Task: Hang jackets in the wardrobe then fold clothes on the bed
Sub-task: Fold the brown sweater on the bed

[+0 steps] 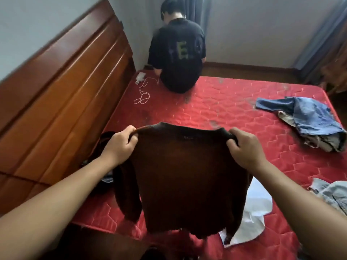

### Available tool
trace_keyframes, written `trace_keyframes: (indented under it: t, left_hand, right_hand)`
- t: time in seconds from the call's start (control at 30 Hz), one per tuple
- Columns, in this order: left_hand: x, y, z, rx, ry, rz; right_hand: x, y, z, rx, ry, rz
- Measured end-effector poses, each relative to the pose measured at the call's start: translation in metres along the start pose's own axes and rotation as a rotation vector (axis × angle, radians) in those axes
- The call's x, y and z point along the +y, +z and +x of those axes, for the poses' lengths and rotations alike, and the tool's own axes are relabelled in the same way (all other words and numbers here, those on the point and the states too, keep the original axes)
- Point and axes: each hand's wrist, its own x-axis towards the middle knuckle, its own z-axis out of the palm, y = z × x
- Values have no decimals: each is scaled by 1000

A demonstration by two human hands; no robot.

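A dark brown knitted sweater [184, 177] hangs upright in front of me over the red quilted mattress [216, 109]. My left hand [120, 145] grips its left shoulder and my right hand [246, 147] grips its right shoulder, fingers curled over the top edge. Both sleeves hang down along the sides, and the hem reaches close to the mattress near its front edge. A white garment [253, 212] lies on the mattress, partly hidden behind the sweater's lower right.
Blue denim clothes [308, 119] are piled at the right of the bed, and a pale blue garment [330, 194] lies by the right edge. Dark clothing [105, 139] sits beside the wooden headboard [62, 87]. A person in black [178, 53] sits at the far edge near a white charger cable [142, 91].
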Motion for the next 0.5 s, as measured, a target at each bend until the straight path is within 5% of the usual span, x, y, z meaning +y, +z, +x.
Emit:
trace_keyframes:
  t: [0.13,0.5]
  left_hand:
    - [-33,64,52,-121,-98,7]
    - [-123,261,265,-104,-288,87]
  right_hand:
    - [52,66,37,-109,215,-12]
    - [189,275,200,-165,275,-202]
